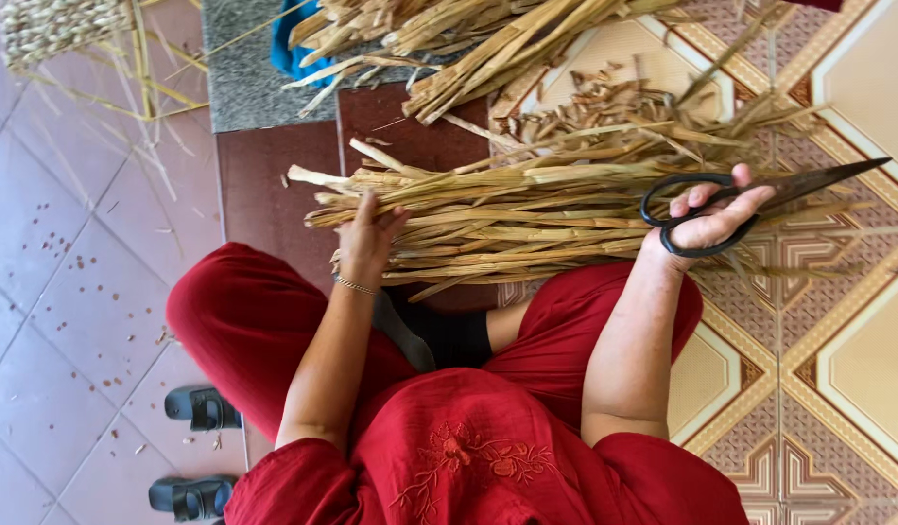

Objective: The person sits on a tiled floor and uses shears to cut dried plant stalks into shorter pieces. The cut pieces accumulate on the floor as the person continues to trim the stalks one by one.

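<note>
A bundle of dried, straw-coloured plant stalks [527, 209] lies across the floor in front of my knees. My left hand [368, 238] rests on the bundle's thick ends at the left, fingers spread over the stalks. My right hand [713, 216] grips the black handles of a large pair of scissors [809, 183], whose dark blades point to the right over the thin ends of the stalks. A thin bracelet sits on my left wrist. I sit cross-legged in red clothes.
More dried stalks [468, 39] and cut scraps [585, 97] lie beyond the bundle. A woven straw piece [51, 29] is at the top left. Black sandals [201, 408] sit on the grey tiles at the lower left. Patterned floor tiles [857, 369] stretch to the right.
</note>
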